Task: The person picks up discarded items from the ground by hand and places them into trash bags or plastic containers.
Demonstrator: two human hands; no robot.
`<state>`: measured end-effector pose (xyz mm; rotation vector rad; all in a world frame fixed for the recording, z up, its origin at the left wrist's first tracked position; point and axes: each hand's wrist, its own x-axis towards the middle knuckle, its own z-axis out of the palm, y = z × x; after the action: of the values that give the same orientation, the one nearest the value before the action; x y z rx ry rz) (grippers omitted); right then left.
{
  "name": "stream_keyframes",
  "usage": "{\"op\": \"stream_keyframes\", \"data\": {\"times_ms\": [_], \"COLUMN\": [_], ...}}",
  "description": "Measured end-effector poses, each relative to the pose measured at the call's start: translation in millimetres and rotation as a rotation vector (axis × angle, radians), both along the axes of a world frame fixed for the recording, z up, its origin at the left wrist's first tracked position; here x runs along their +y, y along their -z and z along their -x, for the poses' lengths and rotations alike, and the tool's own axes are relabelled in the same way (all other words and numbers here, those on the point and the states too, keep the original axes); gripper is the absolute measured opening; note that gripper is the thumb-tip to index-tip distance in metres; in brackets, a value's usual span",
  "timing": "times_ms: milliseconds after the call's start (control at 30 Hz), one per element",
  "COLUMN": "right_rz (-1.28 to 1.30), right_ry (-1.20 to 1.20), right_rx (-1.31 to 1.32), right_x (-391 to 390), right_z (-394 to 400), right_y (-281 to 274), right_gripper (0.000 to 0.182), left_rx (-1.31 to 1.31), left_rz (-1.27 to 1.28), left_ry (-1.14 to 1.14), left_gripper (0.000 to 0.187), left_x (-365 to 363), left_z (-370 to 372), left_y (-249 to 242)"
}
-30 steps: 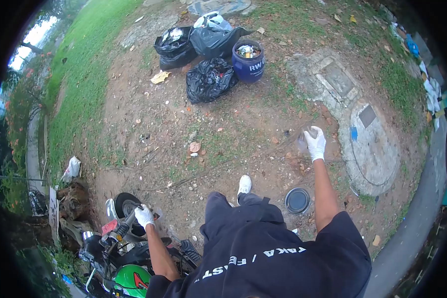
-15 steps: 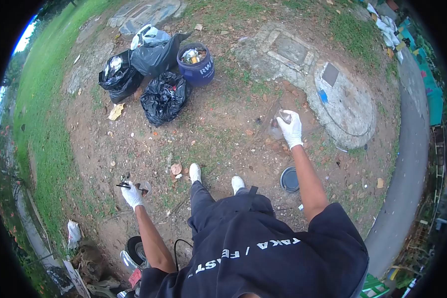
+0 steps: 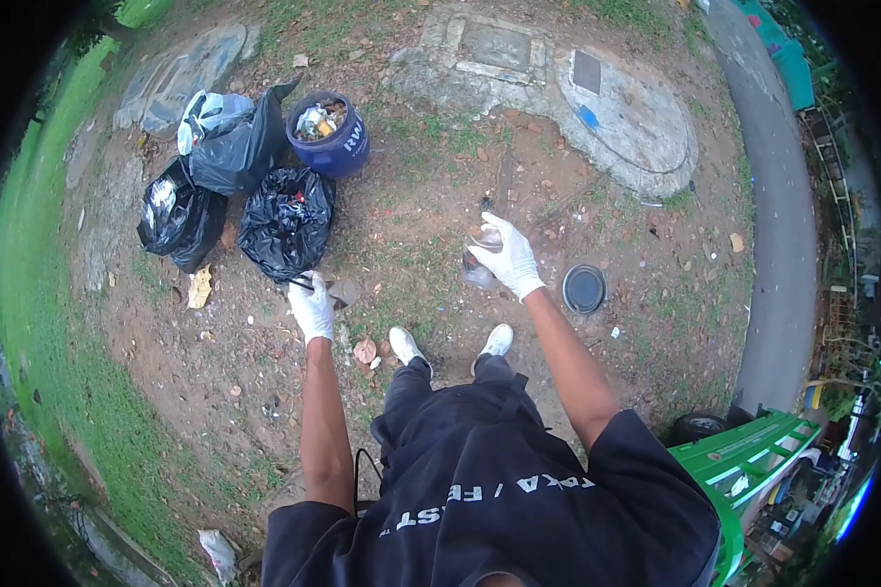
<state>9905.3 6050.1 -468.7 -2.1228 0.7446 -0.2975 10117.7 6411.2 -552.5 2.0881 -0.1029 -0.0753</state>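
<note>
My left hand [image 3: 312,308], in a white glove, is closed on a thin black object [image 3: 301,285] whose exact kind does not show. It is right at the near edge of an open black garbage bag [image 3: 286,227] with mixed litter inside. A dark brownish piece [image 3: 340,293] shows just beside its fingers. My right hand [image 3: 509,258], also in a white glove, is out in front over bare ground. Its fingers are curled round crumpled clear plastic packaging [image 3: 480,277], with something dark showing through it.
Behind the open bag are a blue bin [image 3: 328,147] of litter, a second black bag [image 3: 181,215] and a tied grey bag [image 3: 233,152]. A round dark lid [image 3: 584,289] lies to the right. Concrete covers [image 3: 636,127] stand at the back; a green cart [image 3: 744,455] is at lower right.
My view has turned. My left hand has moved forward from over the ground to the open black bag, still holding the black object. My right hand has come inward with the clear plastic.
</note>
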Motion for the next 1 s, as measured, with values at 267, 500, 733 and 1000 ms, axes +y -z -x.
{"op": "stream_keyframes", "data": {"times_ms": [267,500,733,1000], "right_rz": [0.084,-0.002,-0.017,0.127], "right_ry": [0.146,0.752,1.265,1.624], "right_rx": [-0.041,-0.175,-0.174,-0.129], "right_x": [1,-30,-3,-22], "right_z": [108,359,593,719], "right_y": [-22,28,38,5], "right_gripper": [0.062,0.059,0.060,0.057], "left_rx": [-0.184,-0.433,-0.411,0.129], "left_rz": [-0.333,-0.510,-0.373,0.235], "left_ry": [0.786,1.104,1.254,1.394], "left_gripper": [0.020,0.026,0.033,0.011], "left_x": [-222,-359,-470,-596], "left_z": [83,208,349,491], "left_y": [-108,-149,-124,-82]}}
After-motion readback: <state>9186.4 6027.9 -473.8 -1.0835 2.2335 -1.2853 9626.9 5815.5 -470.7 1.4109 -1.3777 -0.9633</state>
